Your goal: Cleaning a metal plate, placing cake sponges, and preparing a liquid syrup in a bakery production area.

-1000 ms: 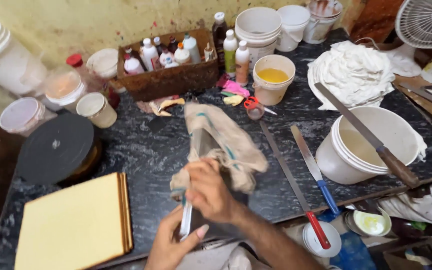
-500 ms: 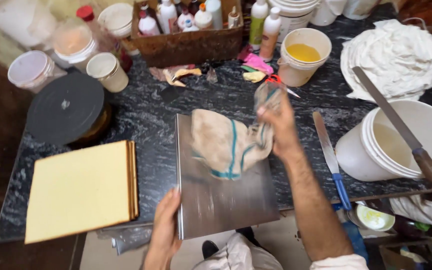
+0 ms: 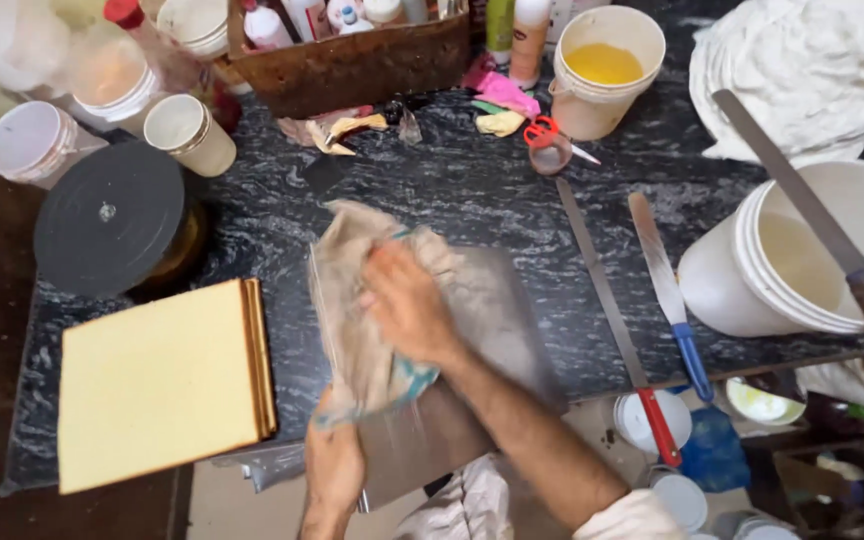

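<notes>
1. The dark marbled counter point(image 3: 472, 200) carries everything and is crowded on all sides.
2. A big white bucket point(image 3: 782, 270) stands at the right edge, with a long knife with wooden handle point(image 3: 812, 225) lying across its rim.
3. A square yellow board point(image 3: 162, 385) lies at the left, and just behind it sits a round black turntable point(image 3: 110, 218).
4. A flat metal sheet point(image 3: 472, 380) lies in the middle, sticking out over the front edge of the counter.
5. A stained cloth point(image 3: 362, 300) covers the left part of the sheet.
6. The right hand point(image 3: 407, 300) presses down on the cloth, fingers bent into it.
7. The left hand point(image 3: 334, 465) grips the sheet at its near corner, partly hidden under the cloth.
8. Two long spatulas, one red-handled point(image 3: 612, 320) and one blue-handled point(image 3: 664, 285), lie just to the right of the sheet.
9. A small bucket of yellow liquid point(image 3: 604, 70) stands at the back.
</notes>
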